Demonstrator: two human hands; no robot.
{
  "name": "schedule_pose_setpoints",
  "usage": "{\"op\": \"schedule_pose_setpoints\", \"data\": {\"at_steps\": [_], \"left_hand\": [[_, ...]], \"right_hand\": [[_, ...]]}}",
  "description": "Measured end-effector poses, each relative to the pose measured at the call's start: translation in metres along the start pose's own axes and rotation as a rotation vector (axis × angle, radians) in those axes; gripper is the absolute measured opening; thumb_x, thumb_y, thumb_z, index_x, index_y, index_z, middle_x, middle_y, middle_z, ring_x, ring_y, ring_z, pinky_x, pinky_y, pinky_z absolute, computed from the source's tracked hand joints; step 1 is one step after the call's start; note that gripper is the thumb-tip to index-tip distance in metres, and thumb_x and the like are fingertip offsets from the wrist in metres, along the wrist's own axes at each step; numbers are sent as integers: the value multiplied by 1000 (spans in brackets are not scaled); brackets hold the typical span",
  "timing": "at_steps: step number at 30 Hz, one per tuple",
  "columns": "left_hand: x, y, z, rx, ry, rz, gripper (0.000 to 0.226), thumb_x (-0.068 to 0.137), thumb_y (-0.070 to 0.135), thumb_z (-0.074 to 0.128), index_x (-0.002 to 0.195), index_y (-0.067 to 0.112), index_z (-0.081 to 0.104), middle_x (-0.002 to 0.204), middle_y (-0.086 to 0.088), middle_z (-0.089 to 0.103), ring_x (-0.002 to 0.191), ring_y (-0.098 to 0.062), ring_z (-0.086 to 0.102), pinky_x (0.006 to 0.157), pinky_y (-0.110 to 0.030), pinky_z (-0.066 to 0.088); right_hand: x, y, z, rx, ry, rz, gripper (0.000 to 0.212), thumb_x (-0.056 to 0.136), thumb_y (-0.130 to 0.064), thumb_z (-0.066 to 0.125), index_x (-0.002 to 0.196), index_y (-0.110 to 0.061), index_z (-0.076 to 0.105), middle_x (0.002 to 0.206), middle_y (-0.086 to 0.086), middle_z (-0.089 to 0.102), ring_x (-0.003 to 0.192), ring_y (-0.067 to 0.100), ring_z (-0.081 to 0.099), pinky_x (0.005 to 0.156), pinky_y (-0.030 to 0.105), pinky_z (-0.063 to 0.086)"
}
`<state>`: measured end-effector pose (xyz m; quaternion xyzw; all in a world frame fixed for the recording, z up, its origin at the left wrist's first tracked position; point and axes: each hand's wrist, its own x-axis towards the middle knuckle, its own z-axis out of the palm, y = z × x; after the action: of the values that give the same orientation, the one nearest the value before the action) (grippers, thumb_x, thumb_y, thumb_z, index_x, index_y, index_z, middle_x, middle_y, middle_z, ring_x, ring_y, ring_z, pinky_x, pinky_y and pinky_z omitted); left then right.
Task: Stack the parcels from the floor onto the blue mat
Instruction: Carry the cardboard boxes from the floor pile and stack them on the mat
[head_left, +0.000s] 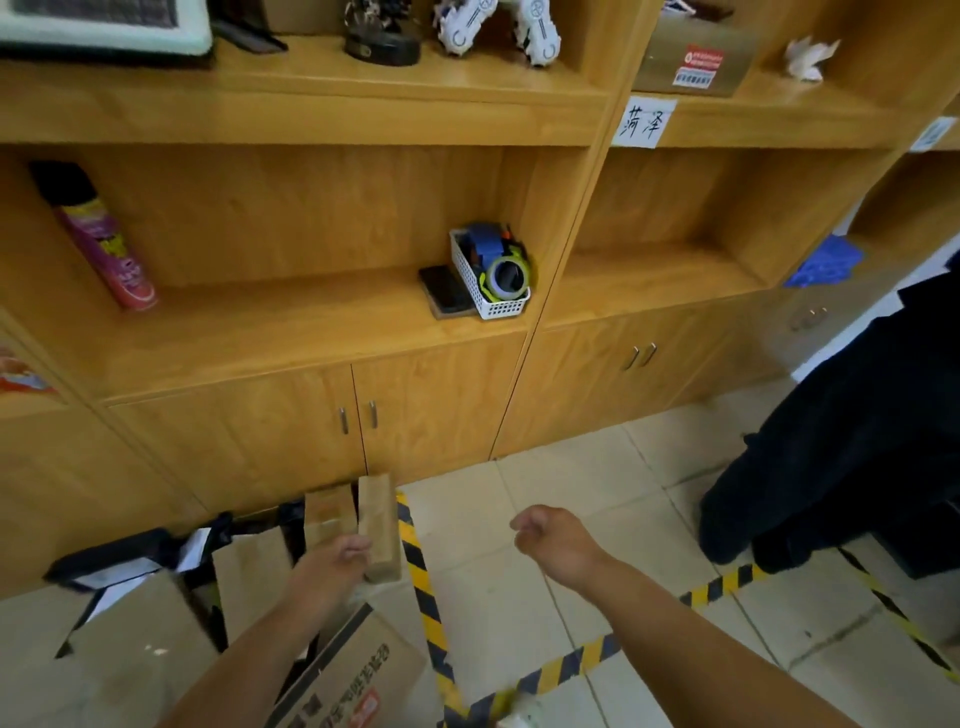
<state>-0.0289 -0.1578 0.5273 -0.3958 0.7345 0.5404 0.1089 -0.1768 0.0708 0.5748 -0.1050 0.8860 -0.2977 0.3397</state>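
While the blue mat lies outside the frame, the left hand at lower centre is clamped around the near end of a long, narrow brown kraft-paper parcel, long axis running up-frame toward the wooden cabinet doors. The right hand, loosely curled and holding nothing, hovers over the pale tiled floor right of the yellow-and-black hazard tape. More brown parcels and a printed cardboard box crowd lower left, so the left hand is nearer; any carry likely heads rightward, judging only by the open floor.
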Motion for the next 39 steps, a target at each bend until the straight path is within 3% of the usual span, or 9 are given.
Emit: {"op": "schedule_pose_setpoints", "data": {"at_steps": [5, 9, 11, 15, 19, 23, 29, 36, 39], "left_hand": [[37, 11, 17, -154, 47, -67, 28, 89, 13, 56, 116, 6, 62, 112, -12, 61, 101, -23, 57, 84, -32, 44], [69, 25, 30, -190, 104, -116, 16, 93, 9, 50, 100, 15, 63, 106, -11, 63, 92, -18, 58, 72, -28, 45], [88, 29, 37, -181, 145, -145, 17, 94, 11, 49, 96, 21, 62, 109, -12, 65, 91, -18, 60, 75, -29, 48], [121, 35, 52, -139, 221, -218, 31, 93, 8, 52, 124, 8, 58, 124, -9, 59, 116, -26, 56, 85, -23, 42], [154, 22, 63, -110, 267, -272, 30, 94, 13, 49, 121, 18, 59, 115, -6, 63, 101, -20, 60, 82, -26, 47], [194, -11, 76, -43, 318, -349, 22, 94, 16, 46, 110, 25, 59, 104, 0, 65, 85, -11, 59, 76, -23, 47], [265, -81, 98, -6, 346, -440, 22, 94, 20, 50, 114, 25, 56, 104, 4, 64, 83, -5, 58, 74, -19, 48], [369, -165, 131, 68, 331, -515, 42, 87, 28, 58, 128, 24, 49, 123, 1, 57, 110, -16, 56, 90, -33, 52], [407, -193, 147, 171, 291, -527, 62, 84, 38, 64, 138, 23, 38, 132, 0, 49, 123, -18, 45, 101, -36, 44]], "right_hand": [[66, -17, -19, -77, -103, -39, 28, 90, -14, 51, 115, -16, 63, 106, -1, 57, 95, 13, 56, 76, 19, 41], [128, -30, -36, -125, -186, -98, 28, 88, -14, 54, 114, -15, 63, 101, -2, 57, 93, 12, 55, 77, 19, 40], [161, -36, -41, -151, -230, -131, 27, 89, -14, 54, 114, -14, 64, 102, -2, 58, 95, 11, 55, 79, 18, 39], [222, -45, -41, -206, -301, -165, 27, 90, -13, 52, 116, -14, 62, 107, -3, 57, 101, 11, 55, 80, 18, 38], [276, -45, -24, -250, -334, -182, 31, 92, -13, 51, 122, -14, 57, 116, 1, 58, 99, 11, 53, 81, 19, 37], [328, -33, 13, -288, -382, -152, 35, 92, -11, 51, 126, -14, 54, 119, 2, 58, 97, 10, 53, 80, 18, 36], [400, -5, 94, -373, -487, -119, 35, 93, -16, 48, 129, -17, 51, 125, 0, 57, 98, 11, 52, 79, 21, 38], [473, 43, 194, -340, -521, -99, 34, 94, -14, 47, 127, -17, 52, 125, 1, 56, 101, 12, 51, 81, 22, 40], [497, 64, 226, -278, -543, -75, 33, 94, -11, 47, 126, -15, 52, 115, 0, 54, 102, 13, 51, 80, 22, 38]]}}
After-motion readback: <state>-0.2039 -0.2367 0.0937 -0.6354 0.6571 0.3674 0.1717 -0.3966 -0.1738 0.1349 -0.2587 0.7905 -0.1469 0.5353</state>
